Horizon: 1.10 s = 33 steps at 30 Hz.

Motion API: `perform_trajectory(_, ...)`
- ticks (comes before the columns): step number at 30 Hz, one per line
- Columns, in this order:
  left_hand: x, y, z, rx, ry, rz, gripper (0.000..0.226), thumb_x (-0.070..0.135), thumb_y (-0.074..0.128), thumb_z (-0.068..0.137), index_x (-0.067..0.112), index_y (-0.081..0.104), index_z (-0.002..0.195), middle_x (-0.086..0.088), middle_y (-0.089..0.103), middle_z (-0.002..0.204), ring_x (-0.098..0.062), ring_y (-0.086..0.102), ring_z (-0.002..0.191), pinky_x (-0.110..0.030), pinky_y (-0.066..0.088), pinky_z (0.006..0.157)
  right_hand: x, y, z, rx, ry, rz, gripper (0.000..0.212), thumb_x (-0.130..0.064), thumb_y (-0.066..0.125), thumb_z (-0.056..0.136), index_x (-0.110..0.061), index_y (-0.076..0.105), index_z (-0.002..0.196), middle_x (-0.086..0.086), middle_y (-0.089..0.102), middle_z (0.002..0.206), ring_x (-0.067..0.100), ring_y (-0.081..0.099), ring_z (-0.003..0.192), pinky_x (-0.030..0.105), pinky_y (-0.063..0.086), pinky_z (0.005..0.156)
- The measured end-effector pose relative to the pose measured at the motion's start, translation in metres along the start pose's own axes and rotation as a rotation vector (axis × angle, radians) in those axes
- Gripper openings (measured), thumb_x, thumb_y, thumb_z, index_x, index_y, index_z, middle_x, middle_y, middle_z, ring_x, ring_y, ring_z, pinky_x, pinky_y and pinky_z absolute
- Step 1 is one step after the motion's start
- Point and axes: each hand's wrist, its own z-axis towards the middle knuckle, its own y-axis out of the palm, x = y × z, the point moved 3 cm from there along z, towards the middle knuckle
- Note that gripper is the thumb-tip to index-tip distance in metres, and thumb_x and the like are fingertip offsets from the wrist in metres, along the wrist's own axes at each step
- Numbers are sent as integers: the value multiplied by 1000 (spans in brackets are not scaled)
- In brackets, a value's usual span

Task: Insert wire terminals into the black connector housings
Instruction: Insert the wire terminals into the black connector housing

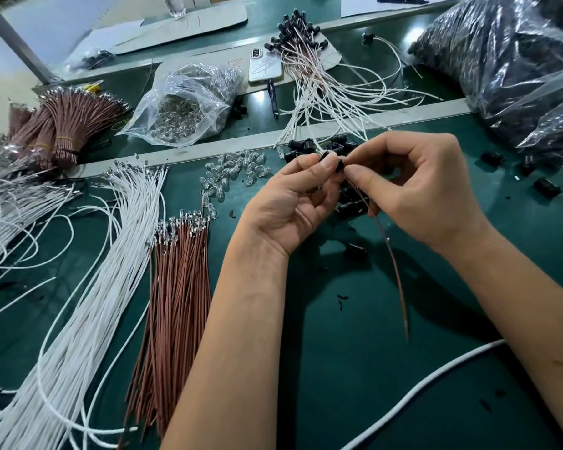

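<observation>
On the green bench (355, 336), your left hand (293, 203) pinches a black connector housing (339, 165) above the loose housings; your right hand (416, 193) pinches a brown wire (394, 261) at its opening.

At top centre of my frame I see a white phone (264, 67) lying on cardboard (330, 56), with a pen (272, 99) just below it. A thick white cable (420, 394) curves across the lower right of the green mat (338, 352).

A dark green table (355, 352) carries white wires (88, 303), reddish-brown wires (176, 287), small black housings (546, 187) and clear glass bulbs (234, 167).
</observation>
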Motion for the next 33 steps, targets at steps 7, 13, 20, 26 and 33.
perform_trajectory(7,0,1,0,-15,18,5,10,2,71,68,11,74,68,-6,74,75,-11,68,62,-16,53,59,0,2,-1,10,8,-31,3,-11,78,91,-9,78,93,-1,76,77,16,70,54,24,54,45)
perform_trajectory(13,0,2,0,-24,35,47,13,2,71,67,13,75,62,-6,74,75,-11,69,64,-15,52,58,1,4,-1,27,27,-24,4,-11,77,92,-8,77,89,-6,73,70,17,67,48,24,50,43)
perform_trajectory(20,-1,3,0,-16,47,33,10,1,71,67,10,75,68,-8,74,77,-13,70,66,-16,53,58,7,5,2,42,97,69,8,-13,75,89,-14,74,82,-7,69,61,15,60,43,24,47,44)
perform_trajectory(26,3,3,-3,10,29,-24,16,6,70,70,5,67,86,-7,73,77,-10,67,61,-15,53,56,9,2,5,47,119,180,12,-8,73,87,-16,72,79,-1,66,61,17,56,42,27,46,43)
perform_trajectory(33,6,4,-6,-34,-7,-138,18,7,68,72,1,66,90,-8,71,84,-11,65,64,-15,54,58,22,-7,8,123,237,183,17,-23,66,85,-20,66,68,3,53,56,22,43,48,29,36,43)
